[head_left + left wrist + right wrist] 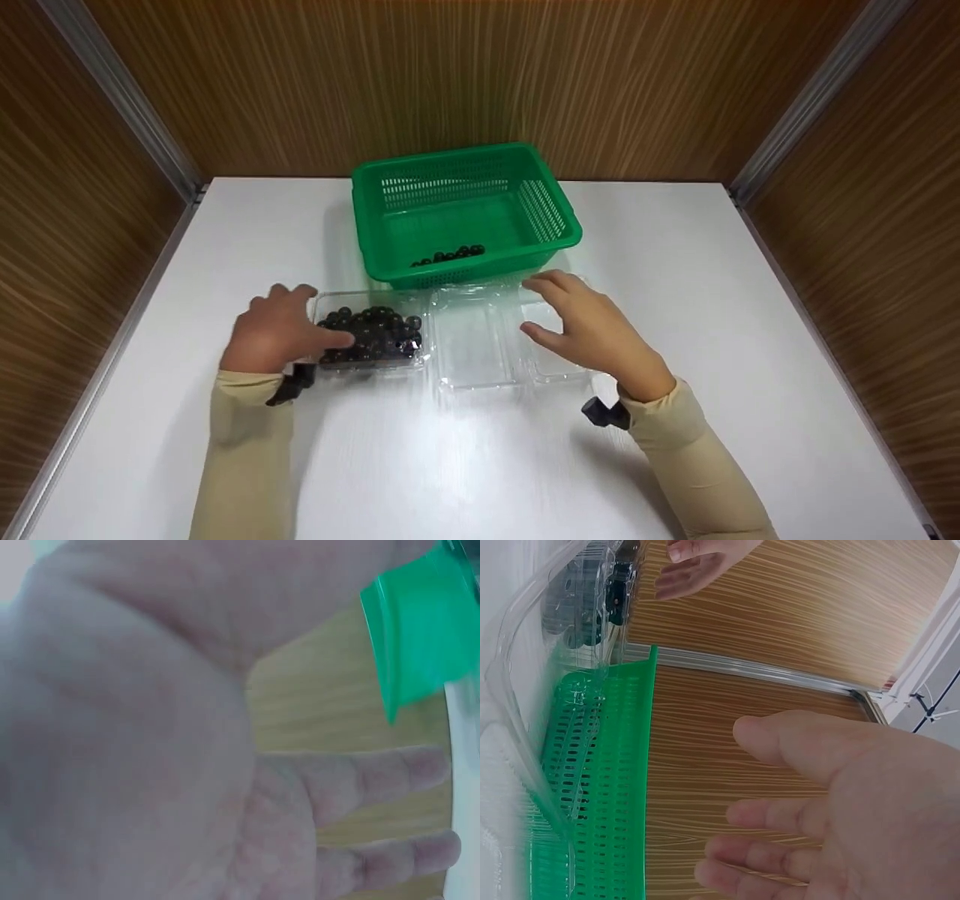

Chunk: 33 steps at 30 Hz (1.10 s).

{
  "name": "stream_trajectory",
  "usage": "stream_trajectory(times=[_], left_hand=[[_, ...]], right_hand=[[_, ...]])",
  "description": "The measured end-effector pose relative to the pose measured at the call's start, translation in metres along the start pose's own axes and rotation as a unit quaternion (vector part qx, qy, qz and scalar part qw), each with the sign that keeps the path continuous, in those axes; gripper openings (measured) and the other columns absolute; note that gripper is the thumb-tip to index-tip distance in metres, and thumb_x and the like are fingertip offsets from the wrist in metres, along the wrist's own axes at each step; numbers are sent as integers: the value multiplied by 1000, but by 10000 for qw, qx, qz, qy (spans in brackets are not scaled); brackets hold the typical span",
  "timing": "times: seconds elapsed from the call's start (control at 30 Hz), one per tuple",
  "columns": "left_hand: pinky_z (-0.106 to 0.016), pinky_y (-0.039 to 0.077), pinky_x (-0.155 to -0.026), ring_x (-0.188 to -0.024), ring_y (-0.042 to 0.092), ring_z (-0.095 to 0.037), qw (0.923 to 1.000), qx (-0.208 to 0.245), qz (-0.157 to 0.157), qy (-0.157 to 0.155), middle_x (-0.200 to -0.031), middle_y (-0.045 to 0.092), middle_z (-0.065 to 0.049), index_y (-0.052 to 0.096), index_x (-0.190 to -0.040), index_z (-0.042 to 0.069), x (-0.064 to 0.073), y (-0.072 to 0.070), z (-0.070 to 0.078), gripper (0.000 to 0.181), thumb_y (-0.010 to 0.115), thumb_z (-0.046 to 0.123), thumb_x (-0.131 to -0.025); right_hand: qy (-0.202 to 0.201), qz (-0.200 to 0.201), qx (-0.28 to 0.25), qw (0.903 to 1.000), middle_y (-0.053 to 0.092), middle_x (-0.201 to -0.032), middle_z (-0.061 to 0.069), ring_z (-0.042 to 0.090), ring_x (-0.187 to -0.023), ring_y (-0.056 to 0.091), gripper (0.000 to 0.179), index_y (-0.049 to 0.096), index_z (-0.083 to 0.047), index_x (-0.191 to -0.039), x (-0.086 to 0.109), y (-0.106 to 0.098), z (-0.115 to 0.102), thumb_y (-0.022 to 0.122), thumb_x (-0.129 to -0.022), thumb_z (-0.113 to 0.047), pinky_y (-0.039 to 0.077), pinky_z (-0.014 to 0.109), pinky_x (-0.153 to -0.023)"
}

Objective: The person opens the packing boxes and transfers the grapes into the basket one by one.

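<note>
The left hand (277, 330) is seen at left of centre in the head view, its fingers spread and its thumb stretched over a clear box (375, 368). In the right wrist view a gap is shown between that hand and the box. The box is filled with dark berries (371, 330); whether its lid is fastened cannot be told.

The right hand (589, 326) is held spread at right of centre, with its thumb set apart from the fingers, over the right tray (559, 365), which is partly covered by it in the head view. Between the box and that tray, the middle tray (474, 337) is placed; both trays are of clear plastic, and whether they are joined cannot be made out.

A green basket (495, 261) is set behind these in the upper middle of the frame, and a few more berries are gathered at its near side. Everything is stood on a white table (435, 472), which is bordered by wood-grain walls (450, 82). Both forearms are covered by beige sleeves (251, 457).
</note>
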<state>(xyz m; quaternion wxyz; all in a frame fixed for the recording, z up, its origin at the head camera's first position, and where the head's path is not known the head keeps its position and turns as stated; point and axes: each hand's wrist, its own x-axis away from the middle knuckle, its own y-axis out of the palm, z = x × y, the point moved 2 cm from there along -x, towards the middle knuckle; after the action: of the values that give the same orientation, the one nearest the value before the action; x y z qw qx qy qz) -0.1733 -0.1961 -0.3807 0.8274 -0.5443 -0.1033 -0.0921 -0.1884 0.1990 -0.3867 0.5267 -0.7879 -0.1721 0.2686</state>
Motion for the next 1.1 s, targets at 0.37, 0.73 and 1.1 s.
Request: stream_trajectory(times=[0.37,0.73,1.1], left_hand=[[-64,46,-101,-133,49,-52,9953,383,-864,-230,-149,48,-32,33,-157,-4,-18,3,-25,108,77,60,-82],[-46,54,-81,-92,65,-30,9886,946,-1171,-95,-113,65,-16,31,-158,1,-21,11,-10,104,82,52,-82],[-41,55,-73,-78,68,-23,9869,1024,-1243,61,-122,64,-17,25,-162,6,-27,33,17,108,82,52,-83]], right_hand=[[-26,-92,30,10000,61,-136,6,26,-122,61,51,61,-9,-139,-1,1,0,73,-97,-35,56,45,-97],[-42,-119,-24,9999,61,-134,8,26,-119,64,49,62,-8,-138,0,-1,1,73,-97,-34,56,44,-97],[-91,-122,12,9999,63,-132,9,26,-116,66,48,64,-7,-135,0,1,2,73,-97,-34,57,46,-92]])
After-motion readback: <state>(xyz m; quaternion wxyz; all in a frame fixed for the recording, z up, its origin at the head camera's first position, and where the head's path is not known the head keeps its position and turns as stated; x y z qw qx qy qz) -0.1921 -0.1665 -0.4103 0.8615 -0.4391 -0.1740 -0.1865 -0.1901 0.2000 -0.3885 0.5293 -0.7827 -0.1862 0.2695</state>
